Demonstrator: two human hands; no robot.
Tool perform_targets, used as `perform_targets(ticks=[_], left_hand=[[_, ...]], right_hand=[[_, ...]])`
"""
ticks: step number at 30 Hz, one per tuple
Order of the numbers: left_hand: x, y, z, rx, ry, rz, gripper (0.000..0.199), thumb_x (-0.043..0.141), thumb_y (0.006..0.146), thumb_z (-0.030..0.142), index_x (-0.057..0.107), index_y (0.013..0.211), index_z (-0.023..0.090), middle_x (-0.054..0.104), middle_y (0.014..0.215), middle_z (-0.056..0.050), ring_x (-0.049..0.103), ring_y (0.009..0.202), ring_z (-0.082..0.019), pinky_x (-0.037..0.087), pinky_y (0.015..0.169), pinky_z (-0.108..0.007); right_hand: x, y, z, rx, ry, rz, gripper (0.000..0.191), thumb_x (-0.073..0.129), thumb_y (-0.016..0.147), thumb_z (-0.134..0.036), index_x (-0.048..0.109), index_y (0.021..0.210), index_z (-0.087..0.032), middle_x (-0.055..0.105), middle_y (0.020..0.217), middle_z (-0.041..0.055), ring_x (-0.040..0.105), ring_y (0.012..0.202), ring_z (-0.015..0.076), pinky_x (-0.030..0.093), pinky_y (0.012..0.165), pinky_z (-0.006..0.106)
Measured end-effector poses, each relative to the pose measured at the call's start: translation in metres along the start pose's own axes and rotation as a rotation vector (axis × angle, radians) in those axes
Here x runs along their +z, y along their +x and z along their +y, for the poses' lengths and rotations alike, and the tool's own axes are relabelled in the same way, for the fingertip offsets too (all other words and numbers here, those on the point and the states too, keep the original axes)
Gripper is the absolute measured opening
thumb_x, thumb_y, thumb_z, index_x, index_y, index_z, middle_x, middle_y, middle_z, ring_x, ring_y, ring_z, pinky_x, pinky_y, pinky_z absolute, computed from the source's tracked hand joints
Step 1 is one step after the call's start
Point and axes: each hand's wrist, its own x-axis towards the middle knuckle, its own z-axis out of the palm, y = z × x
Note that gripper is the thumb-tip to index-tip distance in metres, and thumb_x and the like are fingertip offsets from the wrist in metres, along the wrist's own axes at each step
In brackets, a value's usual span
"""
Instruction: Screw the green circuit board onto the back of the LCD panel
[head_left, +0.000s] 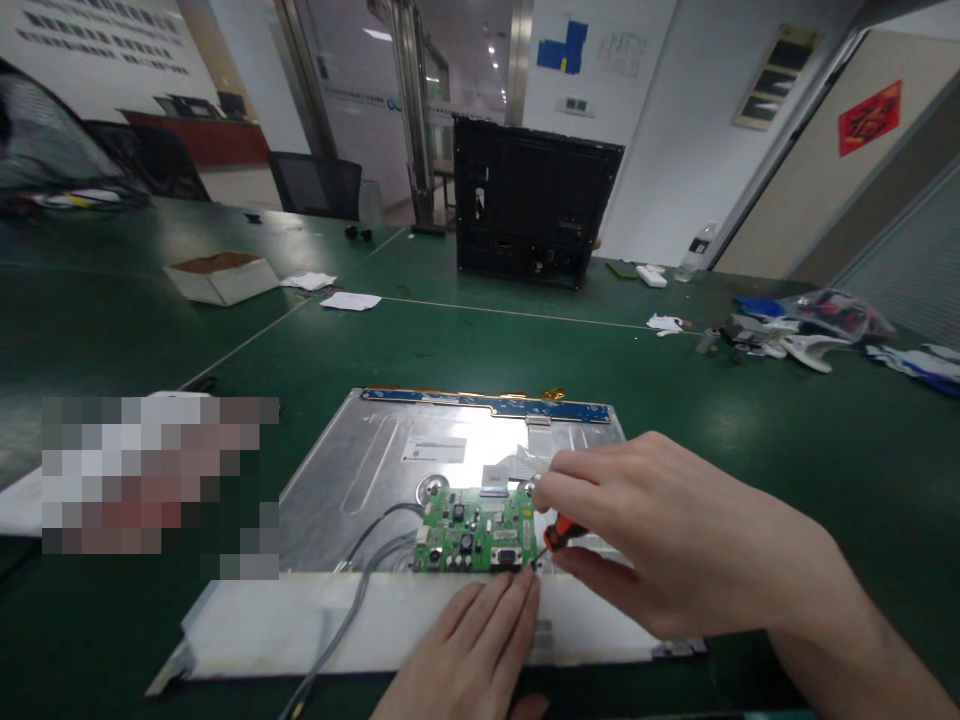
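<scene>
A green circuit board [480,525] with a video connector sits on the silver back of a display panel [390,470]. My right hand [660,530] is closed round a screwdriver [562,533] with a red and black handle; its tip meets the board's lower right corner. Beside that corner, my left hand [480,640] lies with its fingers extended over the white strip [270,625] along the panel's near edge, fingertips at the board's lower edge. Grey cables [352,600] run from the board's left side towards the front. A blue board strip [487,405] lines the panel's far edge.
A black frame [536,200] stands upright on the green table [420,350] at the back. An open box [223,278] and papers [350,301] lie back left. Gloves, a plastic bag [840,312] and a bottle [695,252] are at the right. A pixelated patch covers the left side.
</scene>
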Motion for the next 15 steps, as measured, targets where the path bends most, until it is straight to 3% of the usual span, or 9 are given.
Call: perform_targets(ticks=[7,15], left_hand=[[0.0017,0.0003,-0.0005,-0.008,-0.004,-0.017,0.052,0.051,0.098,0.046,0.054,0.134,0.007,0.062,0.132,-0.012,0.053,0.119,-0.024,0.042,0.101,-0.035],[-0.0011,0.0,0.0021,0.005,0.008,0.009,0.048,0.047,0.1,0.045,0.057,0.128,0.008,0.064,0.129,-0.011,0.057,0.115,-0.023,0.043,0.098,-0.033]], right_hand=[[0.0007,-0.001,0.0011,-0.036,-0.01,0.006,0.004,0.048,0.09,-0.017,0.048,0.092,-0.021,0.06,0.087,-0.0001,0.046,0.064,0.0147,0.023,0.051,0.031],[0.0016,0.0032,0.0018,0.029,-0.071,0.025,0.01,0.048,0.097,-0.029,0.05,0.091,-0.022,0.062,0.078,-0.0009,0.048,0.06,0.0143,0.021,0.053,0.031]])
